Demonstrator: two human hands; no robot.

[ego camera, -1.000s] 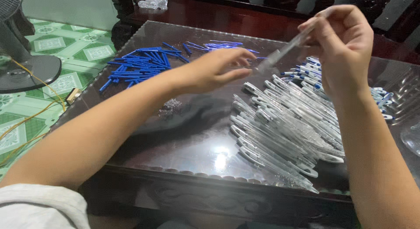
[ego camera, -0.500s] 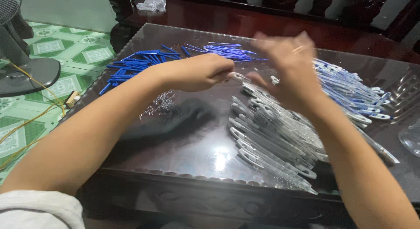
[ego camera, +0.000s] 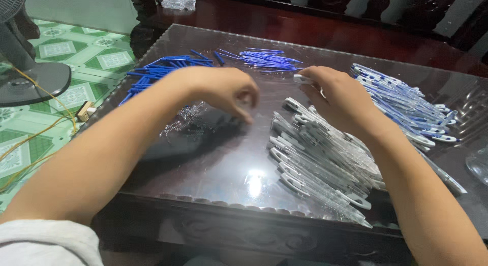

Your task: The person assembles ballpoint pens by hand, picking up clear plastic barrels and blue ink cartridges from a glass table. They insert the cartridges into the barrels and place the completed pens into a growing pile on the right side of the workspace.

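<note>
My left hand (ego camera: 223, 90) hovers over the dark glass tabletop (ego camera: 213, 164), fingertips bunched and pointing down, just right of a small heap of tiny metal springs (ego camera: 183, 118); motion blur hides anything between the fingers. My right hand (ego camera: 340, 98) is lowered over the far end of a big pile of clear pen barrels (ego camera: 320, 159). It grips one clear pen barrel (ego camera: 302, 79), whose end sticks out to the left of the fingers.
Blue refills lie in two heaps at the back, one on the left (ego camera: 157, 73) and one in the middle (ego camera: 264, 57). A row of clear pens with blue inside (ego camera: 406, 101) lies at the right. A standing fan base (ego camera: 30, 80) and cables are on the green tiled floor, left.
My right hand came down from up high with the clear barrel to the pile. My left hand drew back left toward the springs, fingers curling downward.
</note>
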